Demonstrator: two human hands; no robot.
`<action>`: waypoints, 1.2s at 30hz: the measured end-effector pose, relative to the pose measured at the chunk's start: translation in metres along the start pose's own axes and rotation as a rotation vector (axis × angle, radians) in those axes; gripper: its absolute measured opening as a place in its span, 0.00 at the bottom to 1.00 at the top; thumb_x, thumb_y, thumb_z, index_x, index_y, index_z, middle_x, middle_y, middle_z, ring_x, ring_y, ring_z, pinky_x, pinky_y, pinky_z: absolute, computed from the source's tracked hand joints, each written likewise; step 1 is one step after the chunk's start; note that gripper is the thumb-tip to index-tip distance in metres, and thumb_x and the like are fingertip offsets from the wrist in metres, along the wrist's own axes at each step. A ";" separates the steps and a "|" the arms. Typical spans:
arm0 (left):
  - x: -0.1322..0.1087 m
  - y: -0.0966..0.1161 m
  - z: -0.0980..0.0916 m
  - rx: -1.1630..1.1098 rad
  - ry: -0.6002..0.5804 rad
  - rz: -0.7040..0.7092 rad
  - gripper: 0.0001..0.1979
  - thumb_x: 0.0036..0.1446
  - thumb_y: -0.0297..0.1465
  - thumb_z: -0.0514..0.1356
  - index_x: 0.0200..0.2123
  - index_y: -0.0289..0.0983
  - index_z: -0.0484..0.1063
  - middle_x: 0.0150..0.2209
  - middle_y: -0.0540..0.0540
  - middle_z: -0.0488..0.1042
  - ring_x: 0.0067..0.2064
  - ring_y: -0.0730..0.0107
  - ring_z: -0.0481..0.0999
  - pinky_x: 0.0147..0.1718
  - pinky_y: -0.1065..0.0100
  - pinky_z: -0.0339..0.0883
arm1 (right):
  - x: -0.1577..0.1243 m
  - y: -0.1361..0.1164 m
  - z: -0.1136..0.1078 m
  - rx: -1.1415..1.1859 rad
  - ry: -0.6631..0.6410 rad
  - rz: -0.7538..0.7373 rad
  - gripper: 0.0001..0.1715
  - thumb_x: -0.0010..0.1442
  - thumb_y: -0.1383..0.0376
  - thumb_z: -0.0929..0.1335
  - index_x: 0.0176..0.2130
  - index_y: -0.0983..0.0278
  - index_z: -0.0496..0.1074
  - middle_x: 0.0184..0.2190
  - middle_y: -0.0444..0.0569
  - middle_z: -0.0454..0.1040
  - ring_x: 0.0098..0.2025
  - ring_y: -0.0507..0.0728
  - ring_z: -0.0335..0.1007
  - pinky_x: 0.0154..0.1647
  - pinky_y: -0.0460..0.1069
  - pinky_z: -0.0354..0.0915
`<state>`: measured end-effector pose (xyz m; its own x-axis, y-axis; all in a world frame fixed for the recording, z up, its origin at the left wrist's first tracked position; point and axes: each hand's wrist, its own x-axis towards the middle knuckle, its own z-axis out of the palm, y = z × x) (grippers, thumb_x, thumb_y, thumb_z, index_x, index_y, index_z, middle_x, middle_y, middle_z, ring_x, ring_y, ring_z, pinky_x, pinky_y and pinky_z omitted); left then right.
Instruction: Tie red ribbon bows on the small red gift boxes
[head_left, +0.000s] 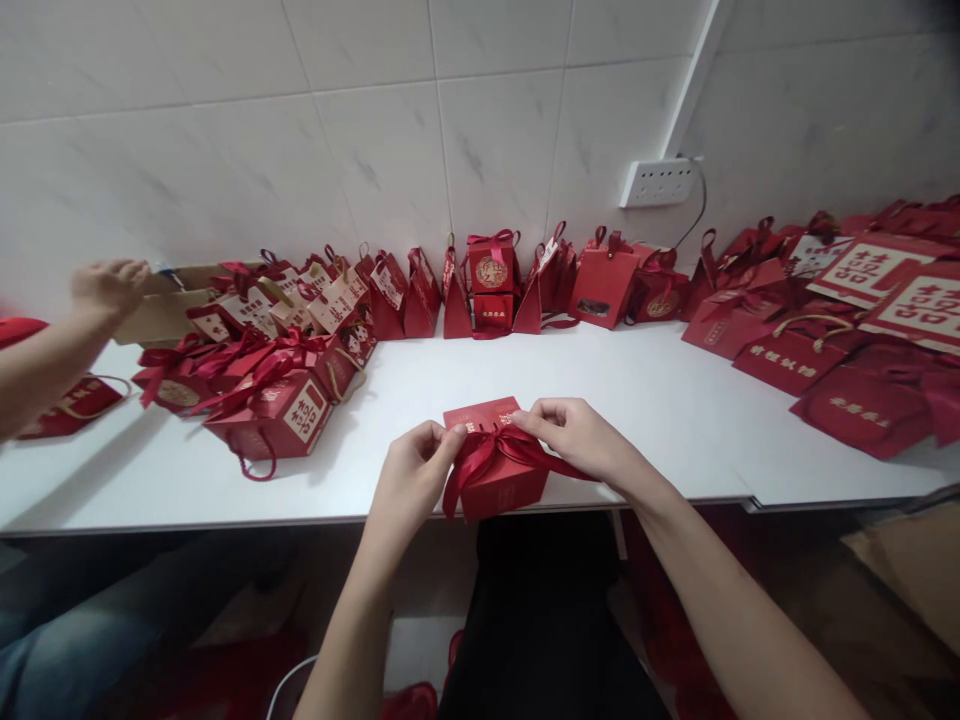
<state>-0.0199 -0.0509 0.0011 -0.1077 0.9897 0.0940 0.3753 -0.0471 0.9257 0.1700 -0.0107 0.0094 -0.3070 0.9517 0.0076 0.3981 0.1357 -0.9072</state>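
Note:
A small red gift box [504, 492] with gold lettering sits at the front edge of the white table, in front of me. Across its top lies a dark red ribbon bow [491, 452], its tails hanging to both sides. My left hand [424, 455] pinches the bow's left loop between thumb and fingers. On the other side my right hand [566, 435] pinches the right loop. Both hands are closed on the ribbon. The bow's knot shows between them.
Finished-looking red gift boxes [270, 410] crowd the left, beside a cardboard box [161, 318]. More boxes [493, 265] line the wall, and a heap [817, 345] fills the right. A co-worker's arm [67, 350] reaches in from the left. A power strip [660, 184] hangs on the wall.

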 end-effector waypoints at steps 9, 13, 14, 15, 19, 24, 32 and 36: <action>-0.001 0.006 -0.004 0.058 0.020 -0.018 0.21 0.48 0.48 0.59 0.21 0.36 0.62 0.19 0.54 0.61 0.23 0.76 0.60 0.23 0.74 0.53 | 0.000 0.004 0.000 0.003 -0.002 0.018 0.24 0.51 0.47 0.66 0.23 0.66 0.67 0.19 0.42 0.65 0.22 0.48 0.57 0.24 0.45 0.51; -0.004 0.004 -0.004 -0.020 -0.002 -0.016 0.19 0.48 0.46 0.58 0.20 0.36 0.63 0.19 0.53 0.63 0.23 0.76 0.61 0.23 0.74 0.54 | 0.003 0.001 0.000 0.052 -0.001 0.024 0.22 0.50 0.49 0.67 0.22 0.65 0.66 0.16 0.40 0.61 0.19 0.47 0.53 0.22 0.45 0.49; -0.004 0.003 -0.003 -0.049 -0.001 -0.012 0.19 0.48 0.46 0.58 0.20 0.36 0.62 0.19 0.53 0.63 0.23 0.76 0.61 0.23 0.74 0.54 | 0.003 0.000 -0.001 0.058 -0.004 0.022 0.22 0.50 0.49 0.67 0.22 0.65 0.66 0.16 0.39 0.61 0.19 0.47 0.52 0.22 0.45 0.49; -0.003 0.003 -0.002 -0.074 0.000 -0.011 0.19 0.48 0.46 0.58 0.19 0.36 0.62 0.19 0.53 0.62 0.23 0.76 0.60 0.23 0.74 0.55 | 0.003 0.000 -0.001 0.060 -0.005 0.017 0.23 0.50 0.48 0.66 0.22 0.65 0.65 0.16 0.39 0.60 0.19 0.47 0.52 0.22 0.45 0.49; 0.000 0.005 0.001 -0.089 -0.003 -0.037 0.20 0.48 0.47 0.56 0.17 0.36 0.60 0.17 0.53 0.60 0.22 0.77 0.58 0.22 0.74 0.53 | 0.000 -0.003 -0.001 0.024 -0.029 0.010 0.27 0.51 0.45 0.65 0.20 0.65 0.62 0.17 0.40 0.59 0.21 0.48 0.52 0.24 0.45 0.50; 0.000 0.003 0.003 -0.046 0.044 -0.042 0.21 0.48 0.47 0.56 0.17 0.37 0.58 0.17 0.54 0.58 0.21 0.77 0.57 0.21 0.74 0.50 | -0.005 -0.002 0.000 0.035 -0.062 0.055 0.29 0.50 0.42 0.64 0.20 0.64 0.60 0.16 0.39 0.59 0.19 0.47 0.51 0.21 0.45 0.48; -0.003 0.005 0.002 -0.080 0.009 -0.097 0.23 0.44 0.50 0.59 0.18 0.37 0.60 0.16 0.54 0.61 0.20 0.77 0.59 0.21 0.74 0.51 | -0.007 0.000 0.001 -0.019 -0.010 0.050 0.24 0.48 0.48 0.68 0.21 0.65 0.65 0.16 0.40 0.63 0.19 0.48 0.54 0.21 0.44 0.49; -0.004 0.003 0.002 -0.114 -0.015 -0.104 0.23 0.43 0.51 0.59 0.19 0.36 0.61 0.17 0.53 0.62 0.20 0.77 0.58 0.20 0.74 0.50 | -0.002 -0.001 0.002 0.059 -0.006 0.033 0.22 0.47 0.49 0.68 0.21 0.65 0.65 0.16 0.40 0.62 0.19 0.47 0.54 0.22 0.45 0.49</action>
<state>-0.0165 -0.0552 0.0032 -0.1262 0.9920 -0.0095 0.2562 0.0418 0.9657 0.1686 -0.0127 0.0096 -0.3002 0.9535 -0.0253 0.3569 0.0877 -0.9300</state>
